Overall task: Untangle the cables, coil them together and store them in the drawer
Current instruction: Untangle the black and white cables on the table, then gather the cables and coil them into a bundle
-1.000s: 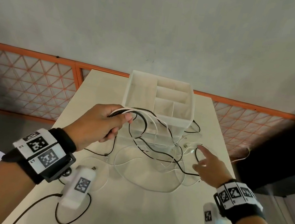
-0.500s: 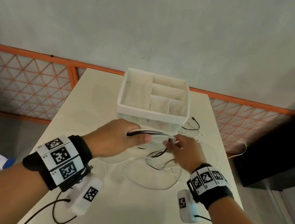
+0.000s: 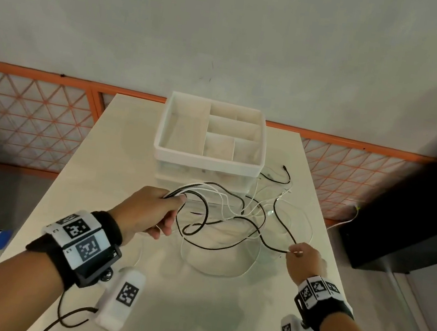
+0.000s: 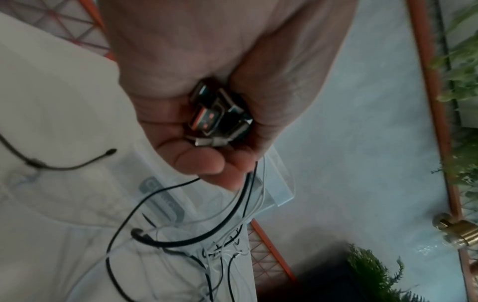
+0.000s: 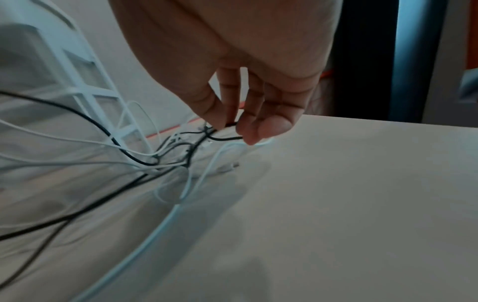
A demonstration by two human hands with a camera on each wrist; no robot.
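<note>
A tangle of thin black and white cables [image 3: 227, 224] lies on the white table [image 3: 190, 315] in front of a white drawer box [image 3: 208, 161]. My left hand [image 3: 158, 213] grips a bundle of cable ends; in the left wrist view several USB plugs [image 4: 218, 116] sit inside its curled fingers, with cables [image 4: 232, 214] trailing down. My right hand [image 3: 302, 258] pinches a black cable [image 3: 280, 227] at the right, pulled away from the tangle. The right wrist view has the fingertips [image 5: 261, 130] closed on that black cable [image 5: 222, 139].
The drawer box carries an open divided tray [image 3: 166, 130] on top. A black cable end [image 3: 285, 172] lies to the right of the box. An orange mesh railing [image 3: 30, 116] runs behind the table, and a dark cabinet [image 3: 411, 220] stands at the right.
My hands were together at the tangle half a second ago. They have moved apart: the right hand has drawn a black cable out to the right, the left still holds the bundle.
</note>
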